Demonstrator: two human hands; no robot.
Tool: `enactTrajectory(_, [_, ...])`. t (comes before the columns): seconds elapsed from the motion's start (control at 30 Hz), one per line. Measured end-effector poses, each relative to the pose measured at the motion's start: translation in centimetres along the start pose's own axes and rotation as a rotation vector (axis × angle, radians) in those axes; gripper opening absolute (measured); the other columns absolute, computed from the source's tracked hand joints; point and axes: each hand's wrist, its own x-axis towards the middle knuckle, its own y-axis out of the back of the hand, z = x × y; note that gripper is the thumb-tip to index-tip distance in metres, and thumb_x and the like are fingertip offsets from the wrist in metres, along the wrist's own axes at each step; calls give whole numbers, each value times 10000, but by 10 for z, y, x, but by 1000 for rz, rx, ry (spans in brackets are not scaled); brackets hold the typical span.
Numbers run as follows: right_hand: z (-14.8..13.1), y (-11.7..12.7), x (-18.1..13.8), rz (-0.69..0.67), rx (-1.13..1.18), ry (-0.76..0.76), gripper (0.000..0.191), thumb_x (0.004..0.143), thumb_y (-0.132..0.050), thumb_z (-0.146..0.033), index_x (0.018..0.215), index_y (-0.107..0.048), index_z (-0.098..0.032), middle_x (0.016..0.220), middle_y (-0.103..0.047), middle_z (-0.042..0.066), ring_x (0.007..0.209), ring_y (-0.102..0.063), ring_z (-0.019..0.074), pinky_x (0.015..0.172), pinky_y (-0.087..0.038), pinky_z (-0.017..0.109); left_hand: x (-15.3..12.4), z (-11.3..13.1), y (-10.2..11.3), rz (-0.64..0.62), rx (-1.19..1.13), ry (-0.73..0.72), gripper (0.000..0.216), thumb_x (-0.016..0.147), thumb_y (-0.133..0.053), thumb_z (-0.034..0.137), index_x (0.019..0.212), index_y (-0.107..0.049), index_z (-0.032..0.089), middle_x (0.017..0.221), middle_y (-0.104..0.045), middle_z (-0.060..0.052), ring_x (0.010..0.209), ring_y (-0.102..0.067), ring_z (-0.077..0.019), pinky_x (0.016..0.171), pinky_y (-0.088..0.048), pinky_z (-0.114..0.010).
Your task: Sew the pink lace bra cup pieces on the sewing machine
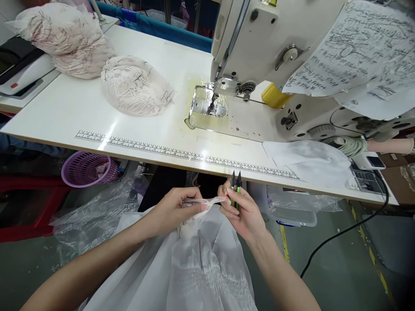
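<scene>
Purple basket (pixel 75 169), red stool (pixel 47 203), black cable (pixel 348 227), handwritten sheets (pixel 353 47)

From here the white cloth (pixel 214 280) looks sheer and matt, its gathers rough with puckers. The snips (pixel 238 190) have dark metal blades and glossy, plastic-looking grips. The tabletop (pixel 76 103) gleams, smooth; the lace piece (pixel 134 88) looks rough.

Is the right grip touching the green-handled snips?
Touching. The head view shows the right grip wrapped around the snips, fingers against their green handles.
</scene>
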Motion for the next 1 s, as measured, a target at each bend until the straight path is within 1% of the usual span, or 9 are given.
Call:
enactTrajectory(0.13, [1, -6, 0, -11, -36, -16, 199, 879, -634, -253, 745, -515, -165, 655, -451, -46, 436, -218, 12, 397, -209, 146, 0, 2, 0, -4, 35, -19, 218, 857, -620, 388, 875, -623, 170, 754, -547, 14, 642, -454, -99, 566, -339, -193])
enactTrajectory(0.2, [4, -9, 2, -3, -34, -19, 205, 878, -635, -259, 742, -512, -168, 668, -460, -41, 445, -235, 17, 391, -190, 149, 1, 3, -3, 0, 37, -13, 228, 837, -649, 389, 929, -635, 181, 754, -541, 21, 630, -434, -94, 555, -321, -191])
enactTrajectory(0.33, [10, -10, 5, 4, -48, 6, 206, 882, -627, -271, 743, -514, -170, 682, -466, -33, 458, -257, 28, 386, -163, 164, 3, 4, -8, 34, 102, -33, 271, 880, -595, 414, 777, -609, 164, 637, -468, 43, 560, -343, -79, 504, -240, -198])
enactTrajectory(0.47, [8, -3, 3, 15, -193, 74, 197, 889, -621, -283, 755, -527, -175, 635, -406, -44, 470, -218, 40, 416, -161, 188, 1, 2, -6, 41, 174, -76, 302, 911, -547, 403, 730, -554, 162, 640, -452, 49, 564, -335, -78, 507, -246, -198])
enactTrajectory(0.6, [-1, 2, -5, 71, -285, 188, 150, 888, -622, -265, 785, -553, -181, 648, -366, -43, 487, -181, 51, 435, -138, 218, -3, -1, -2, 35, 208, -102, 276, 916, -537, 375, 742, -555, 162, 676, -488, 38, 599, -385, -85, 512, -265, -196])
enactTrajectory(0.7, [-7, 1, -8, 74, -321, 226, 155, 904, -600, -271, 781, -558, -186, 651, -365, -39, 486, -178, 56, 438, -145, 231, -4, -1, -1, 18, 198, -91, 245, 923, -525, 350, 771, -578, 164, 719, -533, 31, 611, -407, -83, 505, -273, -186])
enactTrajectory(0.83, [-10, -1, -4, 65, -307, 213, 197, 909, -595, -272, 746, -530, -184, 654, -381, -37, 478, -216, 52, 432, -156, 226, -1, -2, 3, -14, 84, -29, 251, 899, -579, 406, 835, -628, 169, 751, -567, 21, 605, -431, -80, 506, -302, -179])
enactTrajectory(0.9, [-11, -1, -1, 77, -278, 194, 209, 911, -594, -270, 740, -515, -182, 657, -383, -36, 480, -239, 50, 429, -163, 216, 0, -2, 6, -48, 24, 12, 237, 889, -600, 406, 889, -651, 174, 794, -598, 6, 653, -491, -95, 544, -348, -184])
enactTrajectory(1.0, [-12, -1, 2, 93, -222, 162, 208, 913, -593, -267, 747, -500, -179, 659, -376, -39, 482, -252, 44, 425, -172, 201, 0, -1, 11, -57, -8, 46, 223, 872, -628, 387, 882, -664, 167, 807, -610, -6, 690, -516, -107, 595, -380, -200])
